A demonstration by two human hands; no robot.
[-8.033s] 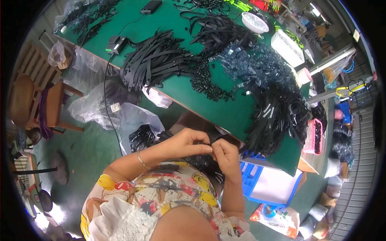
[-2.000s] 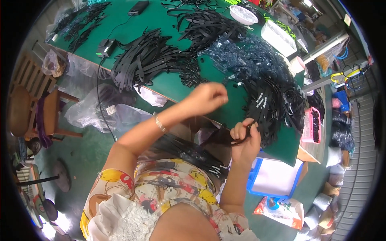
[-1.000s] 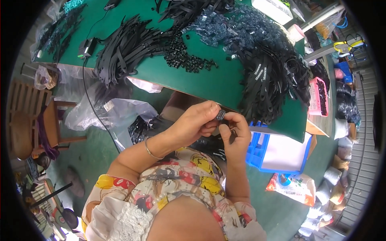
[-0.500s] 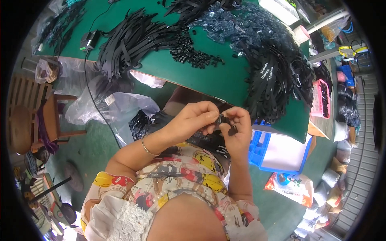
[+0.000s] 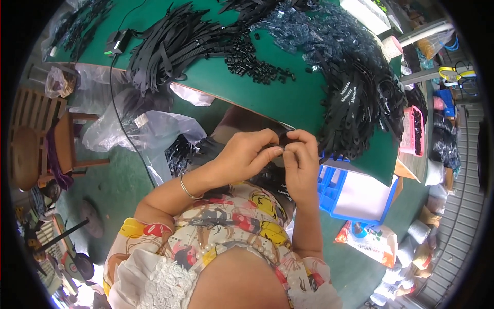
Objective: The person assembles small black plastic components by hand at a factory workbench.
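Note:
My left hand (image 5: 247, 153) and my right hand (image 5: 302, 162) meet above my lap, fingertips nearly touching. Thumb and index finger of each are pinched on a small black strap (image 5: 283, 139), mostly hidden behind the fingers. Whether a buckle is on it I cannot tell. More black straps (image 5: 272, 177) with pale print lie on my lap under the hands. On the green table (image 5: 288, 110) ahead are small black buckles (image 5: 252, 64) in a loose heap. A bundle of black straps (image 5: 170, 51) lies left of them, and printed black straps (image 5: 350, 110) hang over the right edge.
Clear plastic pieces (image 5: 303, 26) are heaped at the table's back. A blue tray (image 5: 334, 216) sits below the table at right, near a printed bag (image 5: 368, 242). At the right stands a pink basket (image 5: 413, 131). A cable (image 5: 123, 131) hangs at left near a wooden chair (image 5: 64, 141).
My right fingers have curled inward and closed against the left fingertips. The black piece, plainly visible between the hands before, is now mostly covered. The view has shifted slightly.

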